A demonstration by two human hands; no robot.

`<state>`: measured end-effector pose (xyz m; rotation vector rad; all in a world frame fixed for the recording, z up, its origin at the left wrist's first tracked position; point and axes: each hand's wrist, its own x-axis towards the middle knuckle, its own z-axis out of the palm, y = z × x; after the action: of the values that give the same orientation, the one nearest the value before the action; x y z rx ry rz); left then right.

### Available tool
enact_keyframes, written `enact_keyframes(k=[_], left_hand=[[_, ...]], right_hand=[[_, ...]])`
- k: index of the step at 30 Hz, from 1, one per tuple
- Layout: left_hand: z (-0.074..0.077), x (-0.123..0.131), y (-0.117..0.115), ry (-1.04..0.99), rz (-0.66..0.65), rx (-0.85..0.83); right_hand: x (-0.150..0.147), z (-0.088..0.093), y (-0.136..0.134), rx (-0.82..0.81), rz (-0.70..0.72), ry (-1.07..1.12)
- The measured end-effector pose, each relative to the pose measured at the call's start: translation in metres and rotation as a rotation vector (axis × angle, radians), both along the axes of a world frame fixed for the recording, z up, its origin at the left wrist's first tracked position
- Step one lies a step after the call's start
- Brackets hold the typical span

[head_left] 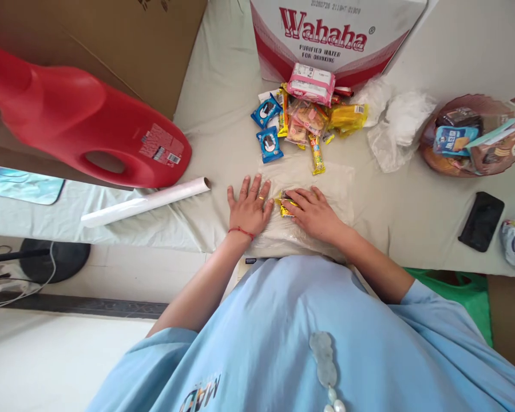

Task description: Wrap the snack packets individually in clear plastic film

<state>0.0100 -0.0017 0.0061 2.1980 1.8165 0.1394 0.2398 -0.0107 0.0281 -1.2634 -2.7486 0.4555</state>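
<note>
My left hand (249, 207) lies flat with its fingers spread, its side on a clear plastic sheet (339, 183). Just to its right is a small yellow snack packet (286, 209). My right hand (315, 213) rests over that packet, thumb and fingers about it, covering part of its wrapper. Beyond the hands lies a pile of snacks: two blue packets (269, 144), a yellow stick-shaped packet (316, 154), a pink-and-white pack (311, 84) and a yellow bag (347, 118).
A white Wahaha carton (326, 34) stands behind the pile. Crumpled clear bags (401, 123) and a bowl (429, 151) of snacks lie right, near a black phone (481, 222). A red jug (124, 123), a white film roll (146, 202) and a brown box (154, 46) occupy the left.
</note>
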Motion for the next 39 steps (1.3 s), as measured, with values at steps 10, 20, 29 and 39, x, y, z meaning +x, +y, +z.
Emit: enact_keyframes(k=[10,20,29,39], left_hand=[[0.001,-0.007,0.001,-0.067,0.029,0.012],[0.022,-0.060,-0.029,-0.278,-0.337,0.048],[0.019,-0.080,-0.036,-0.344,-0.400,-0.151],[0.042,-0.053,0.055,-0.383,-0.198,-0.188]], right_hand=[[0.027,0.013,-0.007,0.038,-0.046,0.142],[0.107,0.018,-0.099,-0.212,0.001,0.355],[0.103,0.000,-0.094,-0.251,-0.114,0.485],[0.109,0.024,-0.008,-0.392,-0.465,0.494]])
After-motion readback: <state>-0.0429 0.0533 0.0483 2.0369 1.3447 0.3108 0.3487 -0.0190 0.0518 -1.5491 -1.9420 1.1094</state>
